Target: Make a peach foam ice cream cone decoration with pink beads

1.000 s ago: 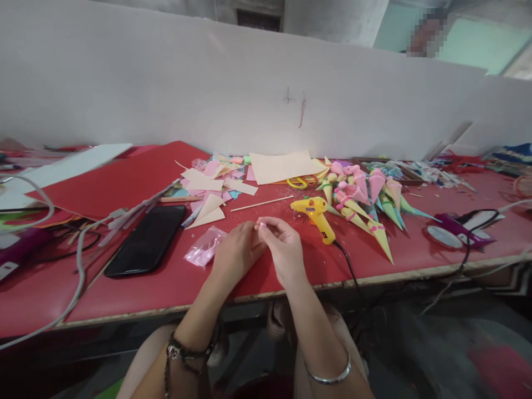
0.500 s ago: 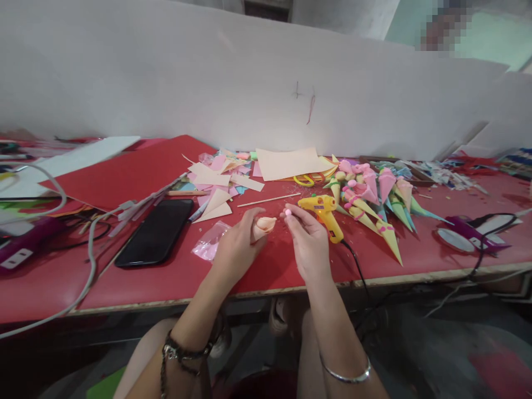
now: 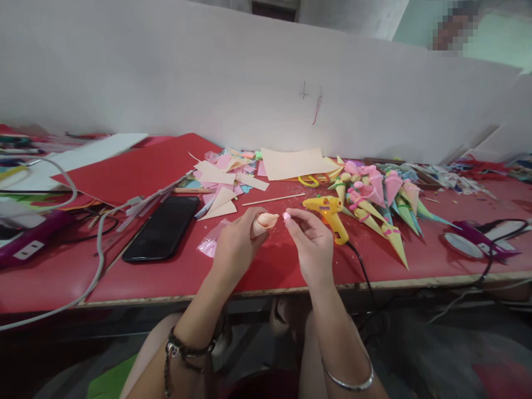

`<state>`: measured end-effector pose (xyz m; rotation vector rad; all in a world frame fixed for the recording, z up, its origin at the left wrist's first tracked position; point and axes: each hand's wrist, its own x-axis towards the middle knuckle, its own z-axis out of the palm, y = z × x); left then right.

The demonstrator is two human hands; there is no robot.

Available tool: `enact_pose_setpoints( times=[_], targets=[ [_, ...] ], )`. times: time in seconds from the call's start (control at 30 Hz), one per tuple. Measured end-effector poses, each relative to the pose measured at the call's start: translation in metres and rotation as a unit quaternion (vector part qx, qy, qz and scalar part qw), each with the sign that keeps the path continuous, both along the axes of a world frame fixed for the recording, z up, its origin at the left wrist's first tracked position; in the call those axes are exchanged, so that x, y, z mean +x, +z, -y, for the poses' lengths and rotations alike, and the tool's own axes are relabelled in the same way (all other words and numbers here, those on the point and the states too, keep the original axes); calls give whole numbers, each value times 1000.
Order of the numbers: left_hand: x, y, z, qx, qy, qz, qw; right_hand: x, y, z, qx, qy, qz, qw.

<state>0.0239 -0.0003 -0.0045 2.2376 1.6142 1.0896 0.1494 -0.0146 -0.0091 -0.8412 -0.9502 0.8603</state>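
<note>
In the head view, a peach rolled cone (image 3: 264, 223) is gripped at frame centre by the left hand (image 3: 236, 241); just right of its rim, a small pink ball (image 3: 286, 216) is pinched at the fingertips of the right hand (image 3: 315, 244).

I'd call this a craft workshop: a long red surface (image 3: 166, 281) carries paper scraps (image 3: 216, 176), red card (image 3: 137, 172), a yellow glue gun (image 3: 336, 224) and a bunch of decorated cones (image 3: 397, 244), with another paper cone (image 3: 265, 223) in the person's left hand (image 3: 236, 244). A pale partition (image 3: 208, 83) stands behind, grey wall (image 3: 353, 19) above, and a white cable (image 3: 100, 244) trails across.
</note>
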Motion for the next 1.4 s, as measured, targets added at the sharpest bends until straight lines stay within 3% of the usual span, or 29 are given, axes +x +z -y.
enact_pose_setpoints(
  times=[0.6, 0.93, 1.27, 1.4],
  targets=[
    [-1, 3, 2, 5, 10, -52, 999, -1, -1, 2, 39, -24, 93, 995],
    [-2, 2, 0, 29, -7, -45, 999, -2, -2, 2, 31, -1, 73, 997],
    [-1, 2, 0, 8, -5, -14, 1000, -2, 0, 3, 28, -22, 87, 996],
    [3, 6, -1, -43, -8, 95, 995, -1, -4, 0, 8, -42, 73, 996]
  ],
)
